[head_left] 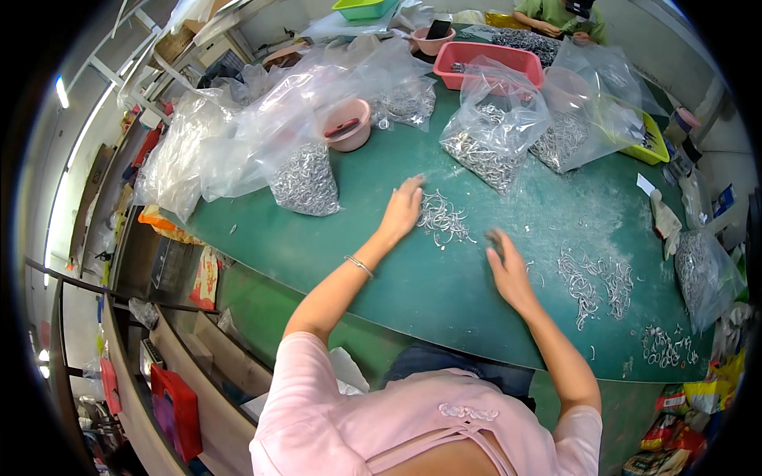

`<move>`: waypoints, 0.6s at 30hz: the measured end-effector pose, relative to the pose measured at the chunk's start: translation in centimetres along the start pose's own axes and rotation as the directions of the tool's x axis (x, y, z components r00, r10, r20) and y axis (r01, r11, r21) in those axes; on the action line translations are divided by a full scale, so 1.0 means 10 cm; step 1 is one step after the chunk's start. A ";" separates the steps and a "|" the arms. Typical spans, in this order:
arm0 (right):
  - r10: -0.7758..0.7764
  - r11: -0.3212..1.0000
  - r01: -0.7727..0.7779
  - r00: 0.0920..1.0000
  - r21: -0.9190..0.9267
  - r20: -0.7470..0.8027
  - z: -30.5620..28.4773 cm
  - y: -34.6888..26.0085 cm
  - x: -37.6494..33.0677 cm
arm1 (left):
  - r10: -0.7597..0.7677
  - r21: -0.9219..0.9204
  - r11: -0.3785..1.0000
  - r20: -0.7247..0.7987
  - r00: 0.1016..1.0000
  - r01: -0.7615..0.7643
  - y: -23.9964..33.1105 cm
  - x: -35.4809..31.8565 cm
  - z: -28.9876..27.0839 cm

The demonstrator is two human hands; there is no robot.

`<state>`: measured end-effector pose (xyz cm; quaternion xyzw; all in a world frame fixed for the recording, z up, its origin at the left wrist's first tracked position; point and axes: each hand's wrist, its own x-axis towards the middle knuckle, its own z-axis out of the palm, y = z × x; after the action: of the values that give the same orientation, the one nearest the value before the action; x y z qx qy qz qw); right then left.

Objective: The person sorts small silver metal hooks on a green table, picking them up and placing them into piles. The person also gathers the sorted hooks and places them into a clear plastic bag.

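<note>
A small pile of curved silvery metal pieces (443, 218) lies on the green table in front of me. My left hand (403, 208) rests along the pile's left side, fingers stretched out, gripping nothing I can see. To the right of the same pile is my right hand (510, 270), thumb apart from the fingers, whose tips are smeared by motion. Further right, a larger loose patch of the same metal pieces (591, 282) is spread out. Another scatter of metal pieces (667, 347) lies by the near right table corner.
Clear plastic bags of metal pieces stand at the left (305, 182), far middle (488, 151) and right edge (700, 278). Beyond are a pink bowl (349, 127), a red-pink basin (452, 55) and a yellow-green tray (655, 143). Another person (556, 16) sits at the far side.
</note>
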<state>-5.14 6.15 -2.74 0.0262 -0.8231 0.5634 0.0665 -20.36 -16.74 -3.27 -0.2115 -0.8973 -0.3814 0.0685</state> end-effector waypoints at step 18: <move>-0.354 0.929 0.366 0.919 -0.044 0.176 0.54 -0.05 0.80 | -0.054 -0.591 0.798 0.118 0.991 0.114 0.18 -0.68 -0.14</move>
<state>-13.43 1.22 -3.11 0.2212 -0.8277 0.5057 0.1014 -13.52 -18.81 -3.05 -0.2002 -0.7425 -0.6363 -0.0615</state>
